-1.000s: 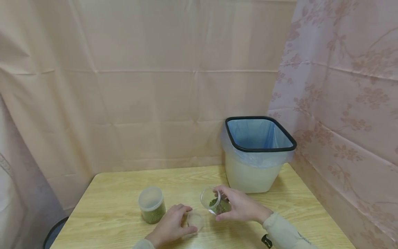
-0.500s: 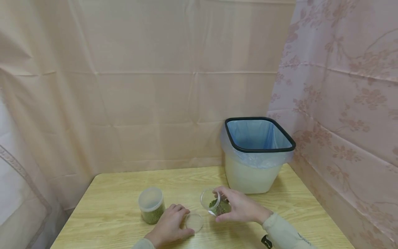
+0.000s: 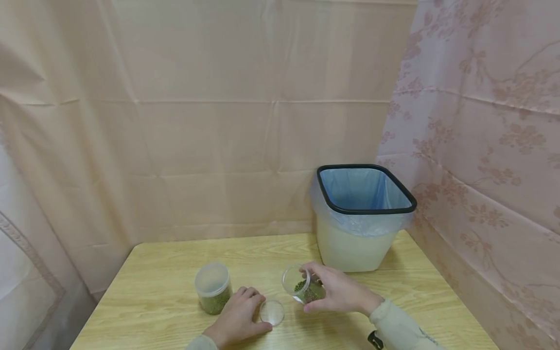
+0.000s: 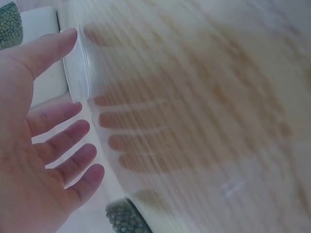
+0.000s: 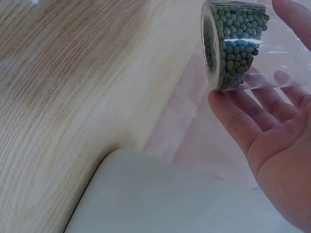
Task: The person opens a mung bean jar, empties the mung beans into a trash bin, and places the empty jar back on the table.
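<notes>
My right hand (image 3: pixel 339 288) grips a clear plastic jar (image 3: pixel 286 280) above the table, tilted with its mouth toward the left. Green mung beans (image 5: pixel 238 43) fill part of it. On the table lies a round clear lid (image 3: pixel 272 312), flat. The left hand (image 3: pixel 239 315) rests beside this lid, thumb and index fingertips at its edge and the other fingers loosely extended; the left wrist view shows them apart. Just behind the left hand stands a second jar (image 3: pixel 213 288), upright and holding green beans. Whether its pale translucent top is a lid I cannot tell.
At the back right of the wooden table (image 3: pixel 170 262) stands a cream bin (image 3: pixel 352 250) with a black rim and a blue liner. A beige curtain (image 3: pixel 197 146) hangs behind, and a flowered one (image 3: pixel 494 170) on the right.
The lid has come down flat on the table, and the left fingers have loosened from it, drawing slightly left. The right hand and its jar have stayed in place.
</notes>
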The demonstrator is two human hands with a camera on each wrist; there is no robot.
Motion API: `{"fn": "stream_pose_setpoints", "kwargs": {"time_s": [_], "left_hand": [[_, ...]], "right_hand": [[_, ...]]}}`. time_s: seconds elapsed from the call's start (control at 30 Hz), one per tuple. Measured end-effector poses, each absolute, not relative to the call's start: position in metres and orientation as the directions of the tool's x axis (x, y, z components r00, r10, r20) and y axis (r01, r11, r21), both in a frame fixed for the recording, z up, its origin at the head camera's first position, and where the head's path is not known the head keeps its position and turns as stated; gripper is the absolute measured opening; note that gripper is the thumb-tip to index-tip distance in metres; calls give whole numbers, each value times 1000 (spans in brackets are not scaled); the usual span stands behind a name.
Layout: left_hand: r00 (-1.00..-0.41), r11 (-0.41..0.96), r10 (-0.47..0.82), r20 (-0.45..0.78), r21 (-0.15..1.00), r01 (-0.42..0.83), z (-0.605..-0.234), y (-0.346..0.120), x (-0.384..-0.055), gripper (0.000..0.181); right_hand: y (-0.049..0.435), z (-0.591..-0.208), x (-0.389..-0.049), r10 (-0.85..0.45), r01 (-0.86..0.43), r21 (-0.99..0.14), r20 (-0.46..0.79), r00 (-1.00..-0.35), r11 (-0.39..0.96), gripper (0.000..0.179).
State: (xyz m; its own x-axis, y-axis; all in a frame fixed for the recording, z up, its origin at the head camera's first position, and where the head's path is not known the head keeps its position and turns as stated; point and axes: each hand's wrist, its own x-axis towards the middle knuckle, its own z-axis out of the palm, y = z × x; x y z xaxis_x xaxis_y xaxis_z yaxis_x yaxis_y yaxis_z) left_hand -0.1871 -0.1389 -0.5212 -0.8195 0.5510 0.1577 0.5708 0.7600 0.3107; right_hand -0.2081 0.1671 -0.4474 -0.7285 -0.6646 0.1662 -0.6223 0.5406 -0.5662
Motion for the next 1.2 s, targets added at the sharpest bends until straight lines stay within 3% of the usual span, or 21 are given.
{"fn": "stream_pose_setpoints", "kwargs": {"time_s": [0.87, 1.2], "left_hand": [[-825, 769, 554, 111, 311, 558, -520, -137, -190, 67], [-790, 742, 598, 134, 280, 609, -511, -133, -192, 70]], "right_hand": [[170, -445, -211, -660, -627, -553, 174, -731, 548, 79], [176, -439, -210, -656, -610, -576, 160, -737, 545, 83]]}}
